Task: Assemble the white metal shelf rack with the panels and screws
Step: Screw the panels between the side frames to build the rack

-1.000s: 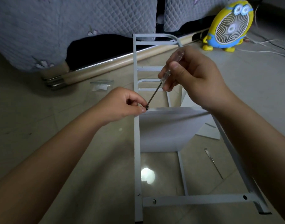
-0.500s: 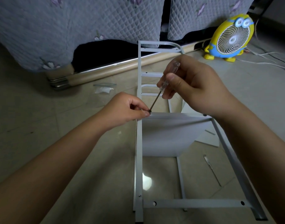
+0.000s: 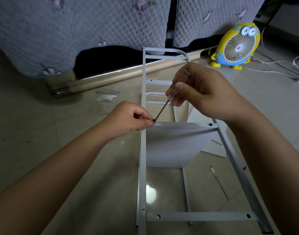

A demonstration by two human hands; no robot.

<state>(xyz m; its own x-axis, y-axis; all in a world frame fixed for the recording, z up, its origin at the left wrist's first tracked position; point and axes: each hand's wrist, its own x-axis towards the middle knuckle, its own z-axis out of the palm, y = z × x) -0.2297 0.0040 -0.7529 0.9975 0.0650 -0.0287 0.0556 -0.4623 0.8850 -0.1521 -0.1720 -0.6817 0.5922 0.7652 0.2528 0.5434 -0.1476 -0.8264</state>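
Head view: the white rack frame (image 3: pixel 141 167) lies flat on the tiled floor (image 3: pixel 52 133), its long rails running from near to far. A white panel (image 3: pixel 172 146) stands between the rails at mid-length. The left hand (image 3: pixel 128 117) pinches what seems to be a small dark screw (image 3: pixel 153 119) at the panel's top left corner, against the left rail; it is too small to be sure. The right hand (image 3: pixel 206 95) is curled round the clear handle of a screwdriver (image 3: pixel 172 93), whose tip touches that screw.

Bare floor lies open left of the frame. A thin metal tool (image 3: pixel 219 181) lies just inside the right rail. The frame's far end stops near the quilted cover (image 3: pixel 77 31), with a yellow fan (image 3: pixel 236 46) at far right.

Compared with a second ago, both hands keep the same grips at the same corner, and the whole scene sits lower in the picture.
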